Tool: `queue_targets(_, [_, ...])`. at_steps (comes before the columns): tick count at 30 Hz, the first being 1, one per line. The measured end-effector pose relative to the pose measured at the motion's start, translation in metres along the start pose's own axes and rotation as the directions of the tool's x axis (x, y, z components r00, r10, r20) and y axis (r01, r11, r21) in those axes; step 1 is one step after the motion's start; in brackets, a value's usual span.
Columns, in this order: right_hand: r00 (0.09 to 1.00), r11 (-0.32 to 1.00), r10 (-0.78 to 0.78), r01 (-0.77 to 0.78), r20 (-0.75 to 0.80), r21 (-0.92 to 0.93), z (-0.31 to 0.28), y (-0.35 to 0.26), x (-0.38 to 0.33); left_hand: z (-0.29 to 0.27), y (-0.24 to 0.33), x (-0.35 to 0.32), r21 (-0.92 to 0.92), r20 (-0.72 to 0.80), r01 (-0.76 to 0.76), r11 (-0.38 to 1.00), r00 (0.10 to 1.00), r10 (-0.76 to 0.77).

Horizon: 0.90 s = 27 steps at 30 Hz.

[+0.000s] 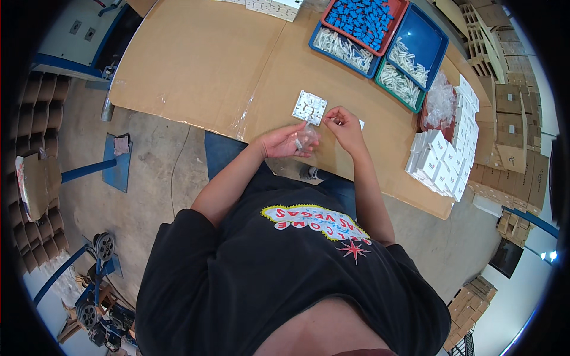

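A white square plastic plate [310, 107] with small raised parts lies near the front edge of the cardboard-covered table [202, 77]. Just below it, my left hand [280, 141] is turned palm up and holds a small clear plastic bag [306, 140] with something whitish in it. My right hand [343, 126] is at the plate's right corner, thumb and fingers pinched together; whatever they hold is too small to name. Beside that hand, a small white piece [361, 124] shows on the table, partly covered.
At the far right, a red tray [396, 28] of blue parts sits on a blue tray [314, 37] of white pieces. Nearby are another blue tray [440, 44] and a green tray [415, 107]. Clear bags [440, 101] and stacked white plates [439, 157] line the right edge.
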State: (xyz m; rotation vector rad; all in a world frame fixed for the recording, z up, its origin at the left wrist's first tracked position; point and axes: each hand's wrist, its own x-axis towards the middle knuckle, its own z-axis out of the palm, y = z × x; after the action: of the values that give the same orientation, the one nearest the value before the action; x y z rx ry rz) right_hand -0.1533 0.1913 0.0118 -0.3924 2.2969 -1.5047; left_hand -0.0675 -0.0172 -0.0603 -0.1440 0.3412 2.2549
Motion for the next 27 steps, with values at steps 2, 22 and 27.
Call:
queue_targets(2, [0.999, 0.996, -0.038, 0.038, 0.007, -0.075, 0.002, 0.0, 0.002, -0.01, -0.003, -0.003, 0.095, 0.052, 0.052, 0.994, 0.997, -0.057])
queue_targets(22, [0.987, 0.972, -0.153, 0.142, -0.045, -0.186, 0.011, -0.027, -0.011, -0.01, 0.0, -0.003, -0.085, 0.047, -0.057, 0.995, 0.997, 0.061])
queue_targets(27, [0.992, 0.968, -0.113, 0.123, 0.054, -0.218, 0.011, -0.059, -0.019, -0.001, 0.0, -0.004, -0.024, -0.008, -0.075, 0.997, 0.997, 0.075])
